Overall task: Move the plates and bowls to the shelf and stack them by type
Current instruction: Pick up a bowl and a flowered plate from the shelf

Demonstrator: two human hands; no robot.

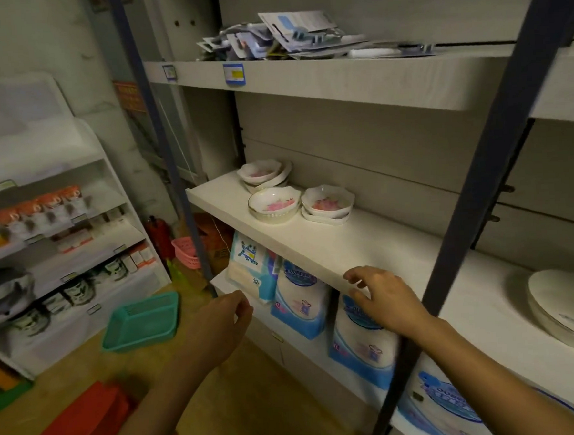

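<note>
**A:** What was held at that moment?

**B:** Nothing. The left hand [232, 313] was seen loosely curled and empty, just off the near edge of the shelf [314, 246]. The right hand [383, 295] was at that edge with fingers relaxed and nothing gripped. Whether the edge was touched could not be told.

**A:** Where were the dishes found?

**B:** All on that shelf. At the far left the bowls were set in three lots: a back stack [264, 173], a round bowl [274, 204] nearer, and a second stack [326, 203] just right of it. The plates [566, 307] were stacked well apart, at the right.

**A:** Which step was judged to be in hand?

**B:** A pause between carries, or the final sorting. No plate or bowl was seen off the shelf, and the basket [141, 322] on the floor at left appeared empty.

**A:** What was called for next?

**B:** If more dishes were to be fetched, a turn away from the shelf. Otherwise the two scalloped stacks could be merged, which would call for a steady lift with both hands.
</note>
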